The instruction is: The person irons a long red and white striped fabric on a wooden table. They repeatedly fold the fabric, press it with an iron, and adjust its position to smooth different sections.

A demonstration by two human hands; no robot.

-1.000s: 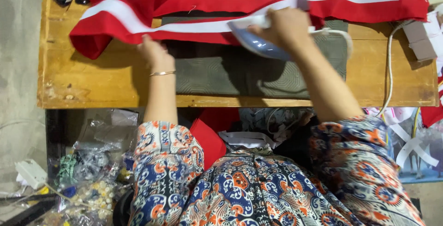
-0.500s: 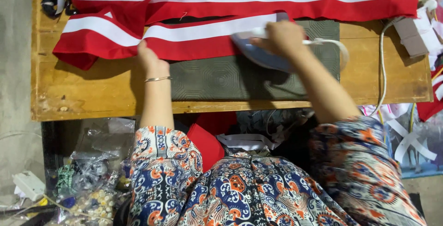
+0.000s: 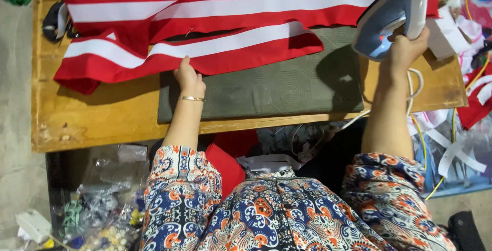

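Red-and-white striped fabric [image 3: 205, 46] lies across a wooden table [image 3: 102, 123], partly over a dark green quilted pad [image 3: 271, 89]. My left hand [image 3: 188, 76], with a thin bracelet at the wrist, presses flat on the near red edge of the fabric. My right hand [image 3: 405, 51] grips the handle of a blue-and-white clothes iron [image 3: 392, 18], lifted and tilted above the right end of the pad, clear of the fabric. The iron's white cord [image 3: 412, 84] hangs down past my right wrist.
Clear bags of small items [image 3: 97, 205] lie on the floor at lower left. More red and white cloth strips and yellow wires [image 3: 461, 128] pile at the right. A dark strap [image 3: 54, 18] lies at the table's far left corner.
My right hand has lifted the iron off the fabric and swung it right and up. The left hand stays on the fabric's near edge, which now lies flatter.
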